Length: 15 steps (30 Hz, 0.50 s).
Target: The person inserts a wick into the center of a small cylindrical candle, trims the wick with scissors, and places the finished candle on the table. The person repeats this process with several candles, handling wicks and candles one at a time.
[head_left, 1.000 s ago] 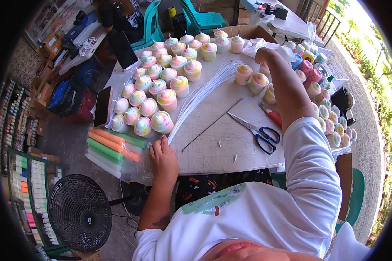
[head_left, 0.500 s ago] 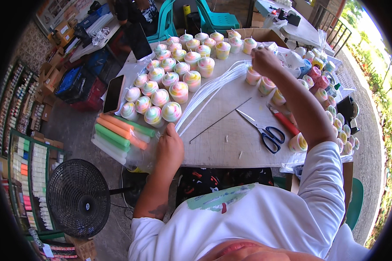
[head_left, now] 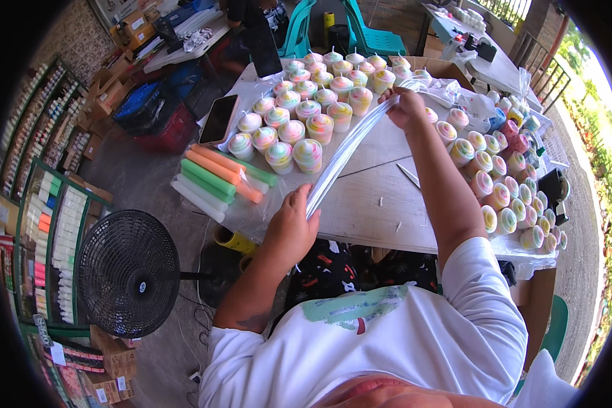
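A bundle of long white wicks stretches slantwise over the table between my hands. My left hand is closed round its near end, by the table's front edge. Further off, my right hand grips the bundle near its other end, where the strands bend over beyond the fingers. Left of the wicks stand rows of pastel swirl-topped candles with short wicks. More such candles crowd the right side, past my right forearm. Beneath the wicks lies a thin dark rod. Scissors blades show beside my forearm, which hides the handles.
Wrapped orange, green and white stick candles lie at the table's left edge, near a phone. A dark tablet-like screen stands behind. On the floor at left is a black fan. Teal chairs and a seated person are beyond the table.
The wicks, loosely spread and curved before, are now pulled into a straighter, tighter bundle. My view has shifted, and my right forearm now covers the scissors' handles.
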Each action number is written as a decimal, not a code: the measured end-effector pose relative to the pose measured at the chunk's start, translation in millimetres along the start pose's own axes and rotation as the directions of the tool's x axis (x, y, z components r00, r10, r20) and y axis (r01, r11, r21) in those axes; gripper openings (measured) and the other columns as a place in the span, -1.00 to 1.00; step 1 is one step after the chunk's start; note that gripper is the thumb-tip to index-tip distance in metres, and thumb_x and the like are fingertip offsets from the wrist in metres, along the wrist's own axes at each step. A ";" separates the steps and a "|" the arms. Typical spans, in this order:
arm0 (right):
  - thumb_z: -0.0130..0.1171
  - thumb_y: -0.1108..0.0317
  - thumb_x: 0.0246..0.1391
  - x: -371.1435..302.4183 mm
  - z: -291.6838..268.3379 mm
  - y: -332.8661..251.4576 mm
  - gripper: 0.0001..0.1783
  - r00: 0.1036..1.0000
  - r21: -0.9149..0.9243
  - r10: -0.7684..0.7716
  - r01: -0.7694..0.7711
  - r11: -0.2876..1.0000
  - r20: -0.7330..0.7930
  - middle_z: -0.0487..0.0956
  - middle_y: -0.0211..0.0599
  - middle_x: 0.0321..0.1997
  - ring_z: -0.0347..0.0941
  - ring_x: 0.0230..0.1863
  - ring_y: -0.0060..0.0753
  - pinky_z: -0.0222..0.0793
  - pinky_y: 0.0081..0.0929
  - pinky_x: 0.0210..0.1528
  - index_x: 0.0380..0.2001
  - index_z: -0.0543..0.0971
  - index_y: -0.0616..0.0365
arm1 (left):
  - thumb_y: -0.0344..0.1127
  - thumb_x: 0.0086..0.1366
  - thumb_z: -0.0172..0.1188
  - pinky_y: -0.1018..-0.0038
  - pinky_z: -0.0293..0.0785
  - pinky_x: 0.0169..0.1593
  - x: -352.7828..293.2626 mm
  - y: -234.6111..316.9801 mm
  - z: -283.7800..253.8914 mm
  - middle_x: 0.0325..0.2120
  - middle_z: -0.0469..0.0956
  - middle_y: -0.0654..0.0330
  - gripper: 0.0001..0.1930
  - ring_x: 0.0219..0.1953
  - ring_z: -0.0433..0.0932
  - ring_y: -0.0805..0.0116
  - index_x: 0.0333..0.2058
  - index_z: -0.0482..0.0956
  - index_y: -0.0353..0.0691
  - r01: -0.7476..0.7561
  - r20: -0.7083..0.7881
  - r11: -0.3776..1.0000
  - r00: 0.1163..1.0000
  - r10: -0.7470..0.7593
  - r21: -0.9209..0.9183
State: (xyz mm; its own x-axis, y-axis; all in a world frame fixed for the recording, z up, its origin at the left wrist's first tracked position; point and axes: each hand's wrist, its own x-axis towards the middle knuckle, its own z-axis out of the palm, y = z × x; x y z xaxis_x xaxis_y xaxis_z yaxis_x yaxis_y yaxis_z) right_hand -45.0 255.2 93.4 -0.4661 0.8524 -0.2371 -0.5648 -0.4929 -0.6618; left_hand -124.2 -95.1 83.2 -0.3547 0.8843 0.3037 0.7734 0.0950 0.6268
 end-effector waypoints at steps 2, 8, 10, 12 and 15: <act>-0.17 0.57 0.17 -8.0 27.7 -18.0 -0.89 0.982 0.008 -0.089 0.089 0.996 0.168 0.32 -0.20 -0.39 0.25 -0.45 -0.34 0.33 -0.39 -0.38 -0.23 0.30 0.28 | -0.40 0.16 0.16 0.19 0.42 -0.11 -18.1 -9.3 -8.3 -0.20 0.48 -0.15 -0.61 -0.18 0.48 -0.14 -0.03 0.35 -0.34 0.061 0.007 0.998 0.998 -0.061 -0.033; -0.11 0.56 0.16 -31.2 103.3 -79.8 -0.88 0.807 -0.124 -0.356 0.460 0.879 0.472 0.36 -0.15 -0.37 0.37 -0.41 -0.25 0.39 -0.14 -0.30 -0.22 0.29 0.29 | -0.38 0.21 0.13 0.31 0.43 -0.29 -70.8 -49.1 -75.7 -0.40 0.53 -0.04 -0.75 -0.37 0.54 0.08 -0.14 0.46 -0.30 0.303 -0.007 0.941 0.952 -0.307 -0.154; -0.10 0.58 0.10 -12.7 130.4 -92.6 -0.82 0.798 -0.063 -0.394 0.470 0.880 0.456 0.36 -0.26 -0.48 0.36 -0.50 -0.30 0.38 -0.29 -0.42 -0.21 0.25 0.19 | -0.37 0.23 0.11 0.34 0.44 -0.28 -69.5 -45.3 -120.5 -0.37 0.54 -0.03 -0.74 -0.38 0.54 0.15 -0.11 0.46 -0.31 0.308 -0.241 0.951 0.924 -0.298 0.005; -0.09 0.56 0.08 15.6 155.5 -95.1 -0.87 0.797 -0.024 -0.367 0.430 0.903 0.480 0.35 -0.30 -0.54 0.35 -0.54 -0.31 0.37 -0.32 -0.46 -0.29 0.27 0.13 | -0.38 0.27 0.07 0.33 0.43 -0.21 -57.0 -25.7 -160.1 -0.29 0.53 -0.06 -0.73 -0.30 0.54 0.10 -0.08 0.44 -0.33 0.318 -0.432 0.944 0.865 -0.254 0.083; -0.11 0.50 0.16 76.6 171.3 -100.2 -0.94 0.815 -0.235 -0.216 0.391 0.890 0.538 0.38 -0.21 -0.44 0.41 -0.36 -0.19 0.39 -0.17 -0.23 -0.29 0.32 0.23 | -0.38 0.33 -0.02 0.30 0.41 -0.11 -24.4 -57.6 -177.7 -0.22 0.50 -0.12 -0.70 -0.18 0.51 0.00 0.00 0.37 -0.37 0.248 -0.464 0.888 0.885 -0.044 0.387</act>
State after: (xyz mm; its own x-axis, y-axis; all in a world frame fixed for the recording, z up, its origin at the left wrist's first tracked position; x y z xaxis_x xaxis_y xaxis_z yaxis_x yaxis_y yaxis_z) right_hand -140.8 340.0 263.3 -0.6243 0.7068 0.3327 -0.5250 -0.0642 -0.8487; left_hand -253.5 -203.4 167.2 -0.5920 0.5657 0.5741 0.8024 0.4804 0.3541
